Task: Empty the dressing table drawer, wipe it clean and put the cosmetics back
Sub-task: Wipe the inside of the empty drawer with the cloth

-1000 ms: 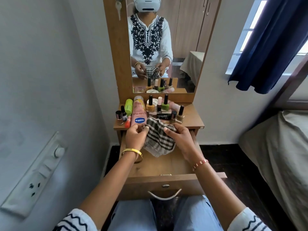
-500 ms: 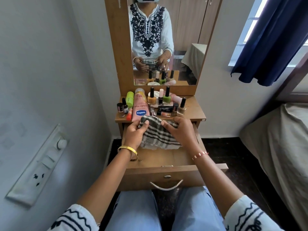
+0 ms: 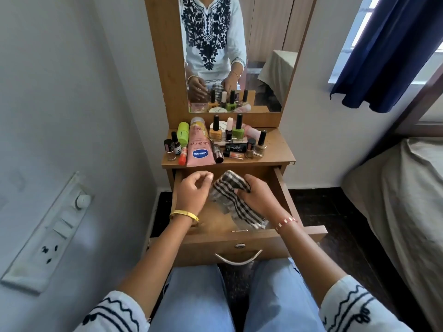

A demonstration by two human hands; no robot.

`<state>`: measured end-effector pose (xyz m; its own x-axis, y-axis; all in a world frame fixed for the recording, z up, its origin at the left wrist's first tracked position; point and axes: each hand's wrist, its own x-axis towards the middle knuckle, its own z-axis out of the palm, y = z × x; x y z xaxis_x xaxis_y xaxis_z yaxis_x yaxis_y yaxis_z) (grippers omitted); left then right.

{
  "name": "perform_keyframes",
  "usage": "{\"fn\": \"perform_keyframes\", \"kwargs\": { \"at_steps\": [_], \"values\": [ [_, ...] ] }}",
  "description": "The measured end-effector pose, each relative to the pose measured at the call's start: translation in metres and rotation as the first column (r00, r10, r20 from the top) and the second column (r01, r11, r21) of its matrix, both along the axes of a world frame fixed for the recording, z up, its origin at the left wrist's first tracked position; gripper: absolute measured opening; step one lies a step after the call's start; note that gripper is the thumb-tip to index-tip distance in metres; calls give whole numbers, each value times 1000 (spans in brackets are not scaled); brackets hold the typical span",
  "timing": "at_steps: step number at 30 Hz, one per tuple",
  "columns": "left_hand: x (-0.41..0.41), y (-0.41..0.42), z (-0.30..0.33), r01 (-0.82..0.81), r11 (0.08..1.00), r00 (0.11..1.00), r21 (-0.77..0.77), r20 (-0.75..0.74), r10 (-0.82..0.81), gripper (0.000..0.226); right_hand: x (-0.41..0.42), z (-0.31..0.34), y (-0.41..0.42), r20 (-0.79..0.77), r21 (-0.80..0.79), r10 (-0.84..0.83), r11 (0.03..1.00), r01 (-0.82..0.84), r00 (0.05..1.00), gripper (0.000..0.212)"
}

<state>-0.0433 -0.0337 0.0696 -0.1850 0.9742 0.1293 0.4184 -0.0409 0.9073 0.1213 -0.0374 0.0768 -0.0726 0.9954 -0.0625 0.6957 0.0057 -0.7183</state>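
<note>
1. The pulled-out wooden drawer (image 3: 282, 200) of the dressing table holds no cosmetics; its bare wood floor shows, with a curved metal handle (image 3: 238, 258) on its front.
2. Over the drawer, the right hand (image 3: 257, 196) grips a black-and-white checked cloth (image 3: 236, 202); its fingers (image 3: 241, 191) are curled round the upper part, and the rest trails down toward the drawer front.
3. The left hand (image 3: 194, 191) hovers over the drawer's left half, just beside the cloth, fingers loosely curled and holding nothing.
4. Just behind the drawer, on the wooden tabletop (image 3: 275, 149), the cosmetics stand crowded: a pink Vaseline tube (image 3: 199, 146) lying flat, a green nail polish bottle (image 3: 238, 131), an orange-yellow nail polish bottle (image 3: 215, 131) and a lime green cylinder (image 3: 182, 133).
5. Above the drawer rises a wood-framed mirror (image 3: 266, 32).
6. Right of the drawer hangs a navy blue curtain (image 3: 395, 49).
</note>
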Motion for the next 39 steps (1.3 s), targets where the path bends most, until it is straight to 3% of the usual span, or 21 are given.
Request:
{"fn": "perform_keyframes", "kwargs": {
  "at_steps": [5,8,12,15,17,20,22,23,26,29,31,33,37,39],
  "values": [
    [-17,1,-27,-206,978,971,37,-113,209,21,5,-34,-11,164,-118,145,985,-126,976,24],
    [-25,7,-33,-303,953,951,-4,-72,302,24,3,-42,-12,232,-147,229,969,-199,945,22],
    [-28,16,-37,-394,914,916,-100,38,399,34,5,-46,-15,211,-161,263,959,-232,941,21],
    [-28,22,-37,-440,872,871,-214,134,473,40,8,-44,-12,146,-206,288,944,-256,946,20],
    [-29,29,-37,-452,843,836,-291,191,515,41,7,-40,-3,18,-276,247,932,-233,969,20],
    [-33,38,-39,-412,829,851,-377,164,498,39,6,-33,18,-260,-372,43,917,-141,965,17],
    [-36,44,-41,-377,831,882,-410,114,457,37,4,-33,36,-333,-431,-95,900,-62,938,21],
    [-39,49,-45,-362,831,897,-423,86,434,35,2,-37,46,-259,-446,-126,895,-3,958,25],
    [-41,52,-47,-316,844,931,-433,27,363,32,-2,-47,54,243,-292,-121,937,191,962,39],
    [-39,50,-52,-288,870,955,-401,-48,294,31,-10,-51,49,528,-113,-4,991,76,849,53],
    [-39,49,-57,-277,877,960,-392,-84,265,31,-20,-57,47,629,-119,123,991,-62,768,54],
    [-41,48,-61,-270,873,962,-406,-90,256,34,-30,-65,44,684,-202,207,975,-91,700,50],
    [-44,46,-66,-251,877,968,-410,-87,236,36,-32,-72,51,757,-247,140,966,81,638,47],
    [-45,46,-68,-246,882,969,-402,-79,234,37,-30,-73,61,737,-253,74,952,173,672,49]
  ]
}}
